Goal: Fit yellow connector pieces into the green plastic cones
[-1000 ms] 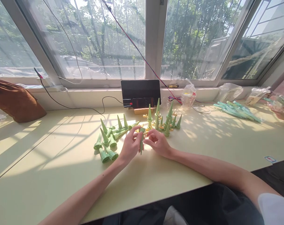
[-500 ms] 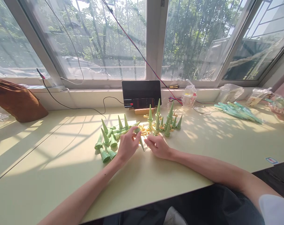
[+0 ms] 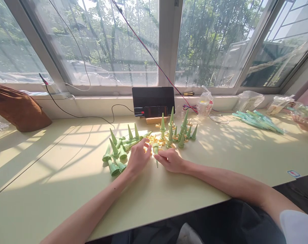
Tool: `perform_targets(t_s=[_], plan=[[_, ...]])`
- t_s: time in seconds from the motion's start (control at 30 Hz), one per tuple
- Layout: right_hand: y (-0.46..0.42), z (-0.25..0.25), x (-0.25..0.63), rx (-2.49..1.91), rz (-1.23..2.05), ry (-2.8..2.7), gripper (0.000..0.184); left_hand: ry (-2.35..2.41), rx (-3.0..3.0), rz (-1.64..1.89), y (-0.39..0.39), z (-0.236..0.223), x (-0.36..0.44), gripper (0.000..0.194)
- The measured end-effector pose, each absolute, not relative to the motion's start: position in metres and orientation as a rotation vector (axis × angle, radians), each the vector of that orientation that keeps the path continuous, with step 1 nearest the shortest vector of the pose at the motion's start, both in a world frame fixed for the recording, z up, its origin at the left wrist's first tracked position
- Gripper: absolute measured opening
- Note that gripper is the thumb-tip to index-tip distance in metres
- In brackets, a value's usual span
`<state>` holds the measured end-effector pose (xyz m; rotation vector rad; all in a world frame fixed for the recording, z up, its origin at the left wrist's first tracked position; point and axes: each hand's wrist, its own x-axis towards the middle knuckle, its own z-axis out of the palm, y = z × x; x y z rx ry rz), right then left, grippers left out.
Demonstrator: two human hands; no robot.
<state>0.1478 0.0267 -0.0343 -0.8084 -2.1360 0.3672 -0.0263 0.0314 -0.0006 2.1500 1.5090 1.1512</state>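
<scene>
A green plastic spike [image 3: 156, 149] is pinched in my right hand [image 3: 172, 160], its wide collar up and its point down toward the table. My left hand [image 3: 139, 156] is just left of it, thumb and fingers apart, with the fingertips by a pile of small yellow valve-like pieces [image 3: 152, 139]. Several loose green spikes [image 3: 114, 149] stand or lie to the left of my left hand. Beyond my right hand, more green spikes [image 3: 183, 127] stand point up, some with yellow pieces fitted at the side.
A dark tablet [image 3: 153, 95] and a phone [image 3: 156, 111] lean on a wooden stand [image 3: 156, 120] at the back. A brown bag [image 3: 19, 108] stands at left. Bundled teal tubes [image 3: 258, 121] and plastic bags [image 3: 250, 100] lie at right. A cable [image 3: 93, 117] crosses the back.
The green spike has passed from my left hand to my right hand and now points downward. My left fingers have parted near the yellow pieces.
</scene>
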Motion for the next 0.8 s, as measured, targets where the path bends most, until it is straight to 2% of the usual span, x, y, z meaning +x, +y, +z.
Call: perform_targets(t_s=[0.27,0.53,0.8], plan=[[0.023,-0.029,0.149,-0.718,0.252,-2.073,0.039,1.428,2.216,1.221,0.023,0.0,-0.02,0.012],[0.025,-0.02,0.159,-0.874,0.004,-1.939,0.038,1.283,2.471,0.76,0.015,-0.005,-0.014,0.017],[0.022,-0.021,0.158,-0.782,-0.087,-2.251,0.034,1.344,2.443,0.786,0.026,-0.013,-0.016,0.024]])
